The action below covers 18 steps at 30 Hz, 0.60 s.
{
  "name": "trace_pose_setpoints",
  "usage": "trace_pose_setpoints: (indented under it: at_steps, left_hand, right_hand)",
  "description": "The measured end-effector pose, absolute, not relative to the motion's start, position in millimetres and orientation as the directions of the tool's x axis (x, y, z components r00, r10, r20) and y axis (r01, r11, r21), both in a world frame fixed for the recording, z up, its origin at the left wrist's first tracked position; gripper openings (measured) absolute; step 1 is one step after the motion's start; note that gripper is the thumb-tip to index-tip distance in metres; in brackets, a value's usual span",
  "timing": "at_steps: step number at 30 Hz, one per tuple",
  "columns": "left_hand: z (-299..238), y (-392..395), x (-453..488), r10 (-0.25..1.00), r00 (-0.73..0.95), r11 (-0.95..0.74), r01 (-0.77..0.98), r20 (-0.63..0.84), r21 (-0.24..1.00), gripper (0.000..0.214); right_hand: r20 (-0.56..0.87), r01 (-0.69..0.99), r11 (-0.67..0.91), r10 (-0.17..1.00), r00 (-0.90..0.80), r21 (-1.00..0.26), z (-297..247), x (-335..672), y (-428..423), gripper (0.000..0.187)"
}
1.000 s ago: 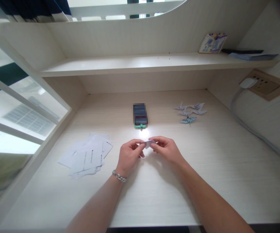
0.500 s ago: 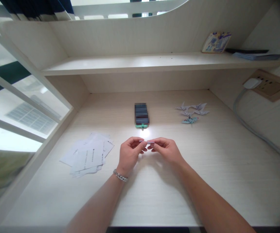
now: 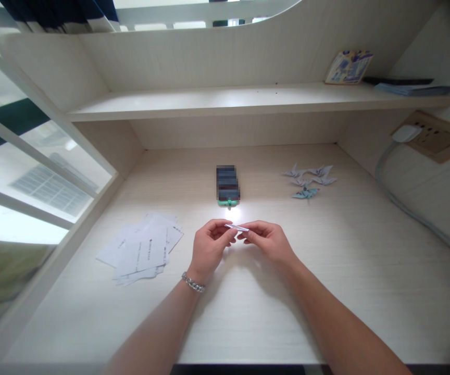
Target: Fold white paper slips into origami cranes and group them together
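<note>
Delicately, left hand [image 3: 211, 239] and right hand [image 3: 264, 239] pinch folded paper [image 3: 237, 227], cranes [image 3: 306, 193] at its two o'clock; probably light, crisp, easily crumpled, it suits fingertip holds at both ends.

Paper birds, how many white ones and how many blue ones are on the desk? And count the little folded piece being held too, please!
White paper birds: 4
Blue paper bird: 1
Folded piece in the fingers: 1
Total: 6
</note>
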<state>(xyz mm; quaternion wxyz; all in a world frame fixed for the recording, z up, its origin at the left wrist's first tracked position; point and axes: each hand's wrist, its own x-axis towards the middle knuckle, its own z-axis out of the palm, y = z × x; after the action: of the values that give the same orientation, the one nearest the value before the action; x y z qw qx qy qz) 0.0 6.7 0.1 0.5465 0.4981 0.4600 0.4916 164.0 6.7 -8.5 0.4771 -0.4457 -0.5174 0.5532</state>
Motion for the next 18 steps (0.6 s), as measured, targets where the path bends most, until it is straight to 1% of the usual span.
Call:
trace_pose_setpoints:
  at_steps: [4,9,11,13,15,18]
  left_hand:
    - [1.0,6.5,0.0,0.992,0.119,0.051,-0.12,-0.037,0.991,0.026]
    - [2.4,6.8,0.3,0.979,0.127,0.176,-0.146,-0.157,0.974,0.021]
    - [2.1,7.0,0.6,0.977,0.117,0.194,-0.151,-0.178,0.969,0.019]
    - [1.1,7.3,1.0,0.979,0.105,0.189,-0.146,-0.175,0.971,0.018]
    - [0.0,7.5,1.3,0.982,0.093,0.177,-0.134,-0.166,0.975,0.017]
    - [-0.4,7.8,1.4,0.988,0.076,0.146,-0.121,-0.138,0.982,0.023]
  right_hand:
    - [0.029,-0.022,0.026,0.99,-0.138,-0.999,-10.6,165.5,6.5,0.02]
    - [0.176,0.083,0.184,0.98,-0.096,-0.979,-12.9,165.4,4.5,0.017]
    - [0.225,0.12,0.236,0.97,-0.095,-0.964,-12.9,164.9,3.7,0.017]
    - [0.24,0.139,0.252,0.966,-0.1,-0.958,-12.4,164.9,3.3,0.017]
    - [0.224,0.11,0.236,0.968,-0.11,-0.966,-11.8,165.3,3.8,0.017]
    - [0.17,-0.041,0.166,0.979,-0.115,-0.985,-10.6,166.3,5.2,0.02]
